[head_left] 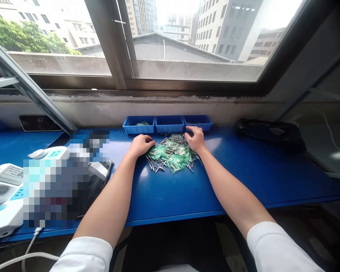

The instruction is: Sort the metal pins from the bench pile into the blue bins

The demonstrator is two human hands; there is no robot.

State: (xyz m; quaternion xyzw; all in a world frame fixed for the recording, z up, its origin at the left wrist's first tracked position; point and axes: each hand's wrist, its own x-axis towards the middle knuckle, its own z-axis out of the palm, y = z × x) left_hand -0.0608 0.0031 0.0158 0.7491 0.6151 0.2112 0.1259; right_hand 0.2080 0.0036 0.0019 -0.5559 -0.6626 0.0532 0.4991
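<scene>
A loose pile of thin metal pins (158, 166) and small green-tinted plastic packets (177, 160) lies on the blue table. At its left edge is my left hand (141, 146), fingers loosely curved and a little apart, with nothing visible in them. My right hand (195, 139) rests over the upper right edge of the pile, thumb and forefinger apart. Just behind the hands stand three joined blue bins. Green packets lie in the left bin (138, 128); the middle bin (170, 126) is beside it, and a few thin pieces show in the right bin (202, 124).
White power strips (5, 211) with plugs and a cable occupy the left side, beside a blurred-out area. A phone (41, 123) leans against the wall at back left. A dark case or bag (272, 134) lies at back right. The window (187, 41) is behind the table (170, 204).
</scene>
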